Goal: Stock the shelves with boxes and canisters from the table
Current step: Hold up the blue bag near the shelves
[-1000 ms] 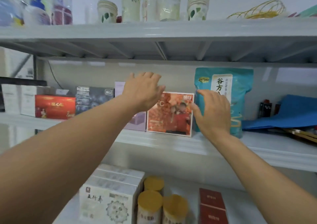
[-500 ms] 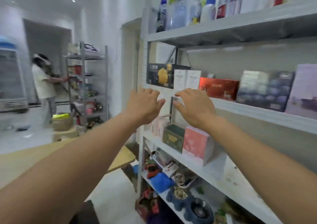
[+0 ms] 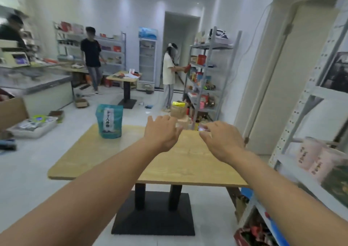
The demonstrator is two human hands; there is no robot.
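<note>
Teal pouch (image 3: 109, 121) is standing upright on the far left part of the wooden table (image 3: 105, 157), well apart from both hands. The left hand (image 3: 162, 132) is hovering palm down over the middle of the table, fingers spread and loosely bent, holding nothing. The right hand (image 3: 222, 140) is reaching out just beside it, also palm down and empty, fingers spread; its fingertips are blurring. Neither hand is touching the table.

The shelf rack (image 3: 293, 172) is running along the right edge of the view, with pink canisters (image 3: 310, 151) sitting on one of its boards.

Across the room, a person in a black shirt (image 3: 91, 51) is standing near a second small table (image 3: 123, 79). A person in a white top (image 3: 169, 66) is facing another metal rack (image 3: 211, 72).
</note>
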